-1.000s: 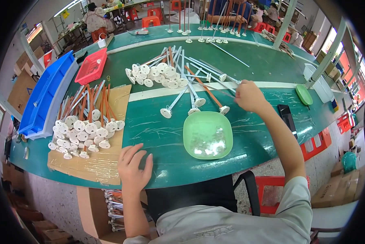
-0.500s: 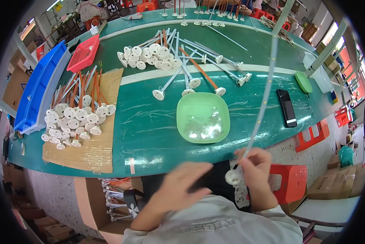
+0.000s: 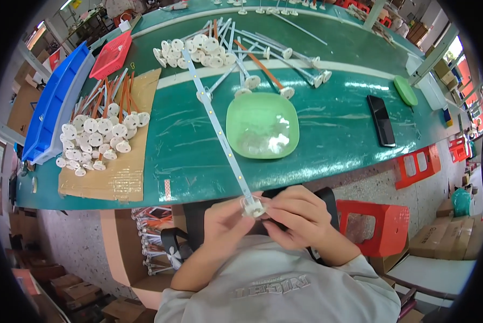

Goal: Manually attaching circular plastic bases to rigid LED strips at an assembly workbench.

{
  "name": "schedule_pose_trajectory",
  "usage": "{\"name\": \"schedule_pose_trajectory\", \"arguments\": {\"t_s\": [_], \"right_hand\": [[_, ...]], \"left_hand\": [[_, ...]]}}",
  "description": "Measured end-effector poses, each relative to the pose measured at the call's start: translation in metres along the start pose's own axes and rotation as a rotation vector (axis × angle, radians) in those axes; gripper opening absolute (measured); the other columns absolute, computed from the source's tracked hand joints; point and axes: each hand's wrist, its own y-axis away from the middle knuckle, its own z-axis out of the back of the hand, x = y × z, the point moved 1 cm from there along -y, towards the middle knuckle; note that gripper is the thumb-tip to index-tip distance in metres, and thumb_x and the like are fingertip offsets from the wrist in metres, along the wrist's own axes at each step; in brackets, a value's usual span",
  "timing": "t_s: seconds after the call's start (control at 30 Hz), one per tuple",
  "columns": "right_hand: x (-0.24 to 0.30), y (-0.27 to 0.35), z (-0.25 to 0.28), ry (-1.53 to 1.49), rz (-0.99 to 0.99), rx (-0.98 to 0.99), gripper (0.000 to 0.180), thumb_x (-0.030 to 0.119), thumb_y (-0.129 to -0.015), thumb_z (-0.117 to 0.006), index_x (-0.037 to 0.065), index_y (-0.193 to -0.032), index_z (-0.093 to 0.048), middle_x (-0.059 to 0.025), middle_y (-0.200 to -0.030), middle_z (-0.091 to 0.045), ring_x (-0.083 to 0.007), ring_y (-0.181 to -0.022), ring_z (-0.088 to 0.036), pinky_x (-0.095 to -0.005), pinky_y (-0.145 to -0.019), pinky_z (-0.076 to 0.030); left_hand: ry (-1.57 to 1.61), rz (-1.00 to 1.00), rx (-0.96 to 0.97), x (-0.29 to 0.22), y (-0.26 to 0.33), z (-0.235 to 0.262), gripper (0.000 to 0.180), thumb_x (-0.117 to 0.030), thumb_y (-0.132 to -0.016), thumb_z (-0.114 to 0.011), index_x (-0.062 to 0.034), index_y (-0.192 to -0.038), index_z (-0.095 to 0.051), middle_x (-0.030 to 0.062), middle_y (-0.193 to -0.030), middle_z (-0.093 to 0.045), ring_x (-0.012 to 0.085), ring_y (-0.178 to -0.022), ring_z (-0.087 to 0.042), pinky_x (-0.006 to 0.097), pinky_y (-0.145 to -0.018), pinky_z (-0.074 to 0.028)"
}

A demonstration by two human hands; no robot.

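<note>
Close in front of my body, both hands meet at the white round base (image 3: 255,209) of a light strip. The LED strip (image 3: 218,129) is long, narrow and pale with small yellowish dots, and it slants up and left over the table. My left hand (image 3: 225,223) is closed round the left side of the base. On the other side, my right hand (image 3: 300,215) pinches the base's right edge between thumb and fingers. Thin pale wires show near the strip's foot. Beyond my hands stands a light green square bowl (image 3: 262,121); small clear pieces seem to lie in it.
On the green table (image 3: 187,156), white-based strips (image 3: 99,126) lie piled on cardboard at left, another pile (image 3: 201,51) farther back. A blue tray (image 3: 56,102), red basket (image 3: 109,56), black phone (image 3: 380,121) and green dish (image 3: 405,90) lie around. Red stools (image 3: 373,229) stand at right; an open box (image 3: 115,242) of strips below.
My right hand has brought the strip left to mid-body, and its tip now leans left instead of right. My left hand, open before, has closed on the base. The view has shifted slightly.
</note>
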Motion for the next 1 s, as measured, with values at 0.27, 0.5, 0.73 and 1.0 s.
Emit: {"name": "schedule_pose_trajectory", "arguments": {"t_s": [0.27,0.5,0.73,1.0], "right_hand": [[0.000,0.004,-0.012,0.019,0.044,-0.140,0.021,-0.002,-0.067,-0.074,0.000,-0.087,-0.070,-0.0090,-0.086,-0.069,-0.0221,-0.066,-0.066,-0.0295,-0.055,-0.055],[-0.004,0.012,-0.011,0.054,0.081,-0.101,0.019,0.001,-0.070,-0.076,-0.002,-0.087,-0.068,-0.0114,-0.084,-0.070,-0.0236,-0.069,-0.069,-0.0290,-0.058,-0.059],[-0.010,0.006,-0.004,-0.093,0.044,0.022,0.021,-0.004,-0.066,-0.071,-0.004,-0.087,-0.071,-0.0129,-0.087,-0.070,-0.0255,-0.074,-0.069,-0.0311,-0.061,-0.059],[-0.021,-0.010,-0.013,-0.006,0.036,0.164,0.018,-0.005,-0.068,-0.075,0.000,-0.085,-0.070,-0.0133,-0.091,-0.071,-0.0269,-0.076,-0.070,-0.0331,-0.063,-0.058]], "left_hand": [[-0.073,-0.147,0.020,0.022,0.012,0.008,0.036,-0.002,-0.088,-0.066,0.0060,-0.123,-0.062,0.0240,-0.126,-0.061,0.0264,-0.115,-0.062,0.041,-0.102,-0.046],[-0.070,-0.156,0.030,0.016,0.008,0.006,0.037,-0.005,-0.087,-0.068,0.0053,-0.122,-0.063,0.0230,-0.125,-0.063,0.0299,-0.112,-0.063,0.043,-0.099,-0.048],[-0.032,-0.182,0.105,0.011,0.002,0.015,0.040,0.005,-0.086,-0.065,0.0032,-0.125,-0.062,0.0193,-0.122,-0.065,0.0240,-0.114,-0.061,0.039,-0.101,-0.045],[-0.149,-0.200,0.035,-0.005,-0.013,0.024,0.041,0.004,-0.086,-0.065,0.0076,-0.126,-0.059,0.0185,-0.119,-0.066,0.0212,-0.111,-0.062,0.036,-0.099,-0.046]]}}
